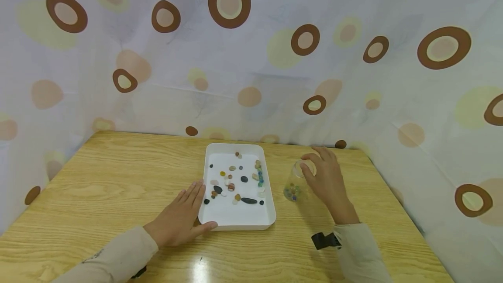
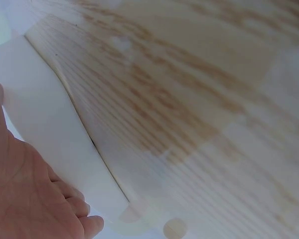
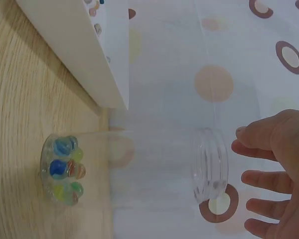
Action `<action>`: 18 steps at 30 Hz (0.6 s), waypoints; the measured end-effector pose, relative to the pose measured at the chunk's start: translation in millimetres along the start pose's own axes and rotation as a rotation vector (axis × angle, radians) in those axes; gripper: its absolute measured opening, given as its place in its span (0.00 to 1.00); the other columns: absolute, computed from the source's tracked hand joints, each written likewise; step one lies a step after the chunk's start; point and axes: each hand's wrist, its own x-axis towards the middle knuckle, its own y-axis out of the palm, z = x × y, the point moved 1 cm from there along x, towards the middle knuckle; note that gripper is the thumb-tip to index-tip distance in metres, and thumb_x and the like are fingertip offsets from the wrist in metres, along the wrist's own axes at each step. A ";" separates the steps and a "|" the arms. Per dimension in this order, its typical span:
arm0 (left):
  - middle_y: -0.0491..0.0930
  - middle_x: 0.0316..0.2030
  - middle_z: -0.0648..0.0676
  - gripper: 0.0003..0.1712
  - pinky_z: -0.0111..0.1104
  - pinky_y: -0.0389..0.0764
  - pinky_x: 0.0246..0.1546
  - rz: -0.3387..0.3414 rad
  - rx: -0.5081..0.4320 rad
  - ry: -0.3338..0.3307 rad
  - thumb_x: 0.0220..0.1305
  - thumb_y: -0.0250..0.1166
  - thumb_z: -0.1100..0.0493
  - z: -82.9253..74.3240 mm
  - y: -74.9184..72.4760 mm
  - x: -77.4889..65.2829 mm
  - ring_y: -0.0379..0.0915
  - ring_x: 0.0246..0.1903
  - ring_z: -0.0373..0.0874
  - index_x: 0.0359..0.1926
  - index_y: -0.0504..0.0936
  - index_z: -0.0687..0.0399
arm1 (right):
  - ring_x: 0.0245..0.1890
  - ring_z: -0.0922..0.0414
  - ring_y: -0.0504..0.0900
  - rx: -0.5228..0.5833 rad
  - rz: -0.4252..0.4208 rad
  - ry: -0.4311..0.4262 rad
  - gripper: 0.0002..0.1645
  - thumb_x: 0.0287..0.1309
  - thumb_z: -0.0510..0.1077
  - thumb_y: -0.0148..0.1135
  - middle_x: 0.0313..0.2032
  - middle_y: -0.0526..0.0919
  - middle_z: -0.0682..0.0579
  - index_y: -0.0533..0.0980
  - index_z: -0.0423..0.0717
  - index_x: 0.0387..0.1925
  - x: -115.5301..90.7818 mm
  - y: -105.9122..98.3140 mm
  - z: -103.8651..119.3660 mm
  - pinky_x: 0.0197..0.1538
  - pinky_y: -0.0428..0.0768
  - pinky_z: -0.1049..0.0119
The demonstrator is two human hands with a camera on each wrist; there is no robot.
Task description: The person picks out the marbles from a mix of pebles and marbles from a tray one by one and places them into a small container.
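Observation:
A white rectangular tray point(image 1: 239, 222) holds scattered pebbles point(image 1: 249, 201) and a line of blue-green marbles point(image 1: 260, 176) along its right side. My left hand point(image 1: 178, 215) lies against the tray's near left corner, fingers straight along the left wall and thumb at the front rim. To the right of the tray stands a clear jar point(image 3: 154, 169) without a lid, upright, with several coloured marbles point(image 3: 65, 169) at its bottom. Just above the jar's mouth is my right hand point(image 1: 328, 182), its fingers spread and apart from the rim in the right wrist view, holding nothing.
Both tray and jar stand on a wood-grain table point(image 1: 118, 174). A patterned sheet point(image 1: 251, 56) with brown rings hangs behind the table and along its sides. A black strap point(image 1: 326, 240) sits at my right wrist.

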 end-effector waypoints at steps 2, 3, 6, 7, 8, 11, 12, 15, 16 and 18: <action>0.43 0.73 0.67 0.58 0.54 0.50 0.69 0.002 0.008 -0.002 0.64 0.43 0.25 -0.2 0.4 0.0 0.39 0.73 0.60 0.72 0.48 0.70 | 0.62 0.35 0.63 0.008 -0.006 -0.025 0.09 0.59 0.40 0.65 0.59 0.72 0.36 0.81 0.40 0.40 2.9 1.7 6.6 0.59 0.64 0.35; 0.42 0.73 0.67 0.58 0.53 0.50 0.69 0.005 0.014 -0.004 0.64 0.43 0.25 -0.2 0.6 0.1 0.39 0.73 0.60 0.72 0.48 0.70 | 0.63 0.35 0.63 0.011 -0.009 -0.041 0.09 0.58 0.40 0.65 0.59 0.73 0.36 0.82 0.40 0.40 4.4 2.6 10.9 0.60 0.64 0.35; 0.43 0.73 0.67 0.58 0.53 0.50 0.69 0.006 0.010 -0.002 0.64 0.43 0.25 -0.4 -0.2 0.1 0.39 0.73 0.60 0.72 0.48 0.70 | 0.64 0.35 0.63 0.017 -0.021 -0.105 0.08 0.55 0.38 0.68 0.58 0.74 0.36 0.82 0.40 0.38 8.9 7.0 24.9 0.60 0.65 0.36; 0.43 0.73 0.67 0.58 0.54 0.50 0.69 0.007 0.007 -0.001 0.64 0.44 0.25 -0.6 -0.6 0.2 0.39 0.73 0.60 0.72 0.48 0.71 | 0.64 0.35 0.63 0.014 -0.025 -0.129 0.08 0.54 0.38 0.69 0.57 0.74 0.37 0.82 0.40 0.37 10.0 9.2 29.6 0.60 0.66 0.36; 0.43 0.73 0.67 0.58 0.54 0.50 0.69 0.010 0.006 -0.003 0.64 0.44 0.25 -0.8 -0.9 0.2 0.39 0.73 0.60 0.72 0.48 0.70 | 0.64 0.36 0.64 0.015 -0.027 -0.150 0.08 0.53 0.38 0.70 0.57 0.75 0.37 0.82 0.40 0.36 11.0 11.6 34.4 0.60 0.67 0.37; 0.43 0.73 0.67 0.57 0.54 0.50 0.69 0.010 0.000 -0.004 0.64 0.44 0.25 -1.1 -1.6 0.2 0.39 0.73 0.60 0.72 0.48 0.71 | 0.63 0.37 0.66 0.005 -0.006 -0.198 0.09 0.51 0.38 0.72 0.56 0.75 0.38 0.82 0.42 0.35 12.2 21.4 47.9 0.59 0.69 0.39; 0.43 0.73 0.67 0.57 0.54 0.50 0.69 0.010 0.002 -0.005 0.64 0.44 0.25 -1.2 -1.7 0.3 0.39 0.73 0.60 0.72 0.48 0.70 | 0.63 0.38 0.66 -0.001 0.010 -0.205 0.08 0.51 0.38 0.72 0.56 0.76 0.39 0.82 0.43 0.35 12.1 25.2 52.1 0.59 0.69 0.39; 0.43 0.73 0.67 0.57 0.53 0.50 0.69 0.011 0.005 -0.008 0.64 0.43 0.25 -1.5 -1.7 0.4 0.39 0.73 0.60 0.72 0.48 0.70 | 0.64 0.38 0.65 -0.020 0.069 -0.213 0.08 0.52 0.39 0.71 0.57 0.75 0.40 0.82 0.45 0.36 10.9 38.3 62.3 0.60 0.69 0.40; 0.43 0.73 0.67 0.57 0.53 0.51 0.69 0.011 0.005 -0.008 0.64 0.43 0.25 -1.4 -1.6 0.5 0.39 0.73 0.60 0.72 0.48 0.70 | 0.64 0.38 0.65 -0.022 0.090 -0.216 0.08 0.52 0.40 0.71 0.57 0.75 0.40 0.82 0.46 0.36 10.2 42.4 65.2 0.60 0.69 0.40; 0.43 0.73 0.67 0.58 0.53 0.50 0.69 0.010 0.006 -0.009 0.64 0.43 0.25 -1.3 -1.1 0.7 0.39 0.73 0.60 0.72 0.48 0.70 | 0.65 0.39 0.64 -0.031 0.131 -0.217 0.07 0.53 0.41 0.70 0.58 0.75 0.41 0.82 0.48 0.36 9.0 50.9 69.4 0.60 0.69 0.40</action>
